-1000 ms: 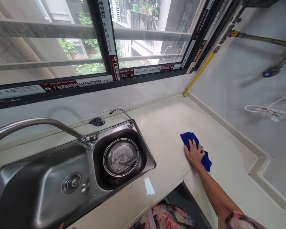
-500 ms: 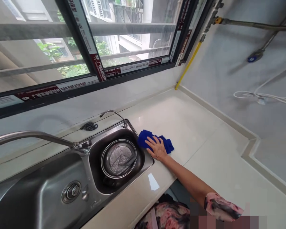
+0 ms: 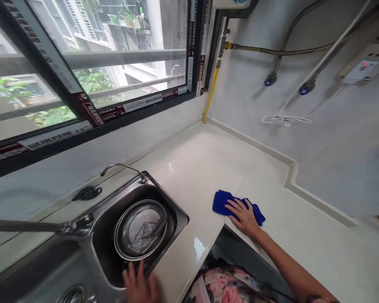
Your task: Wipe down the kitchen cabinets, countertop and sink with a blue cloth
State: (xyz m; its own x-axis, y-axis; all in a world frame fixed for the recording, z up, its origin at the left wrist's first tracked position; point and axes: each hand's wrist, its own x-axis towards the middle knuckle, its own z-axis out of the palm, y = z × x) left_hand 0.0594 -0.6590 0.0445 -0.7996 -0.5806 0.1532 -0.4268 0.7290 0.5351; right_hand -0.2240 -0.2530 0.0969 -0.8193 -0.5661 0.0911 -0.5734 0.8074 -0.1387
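My right hand (image 3: 244,216) holds a crumpled blue cloth (image 3: 222,203) down against the pale countertop (image 3: 189,168), with its fingers spread over the fabric. This is to the right of the sink, close to the counter's inner front corner. At the bottom of the view my left hand (image 3: 140,284), a little blurred, reaches over the front rim of the small sink basin (image 3: 177,219). Its fingers are apart and nothing shows in them. Inside that basin sits a round metal pan (image 3: 135,225) with a dotted bottom, and a grey crumpled piece (image 3: 145,237) lies in it.
A thin curved tap (image 3: 123,165) stands behind the small basin. A larger tap (image 3: 50,226) reaches over the left basin (image 3: 38,269). A dark scrubber (image 3: 86,193) lies on the back ledge. The yellow pipe (image 3: 211,94) meets the counter's far corner.
My right hand has slid the blue cloth rightward, away from the sink edge and along the counter. My left hand has come into view at the bottom. The view has turned right.
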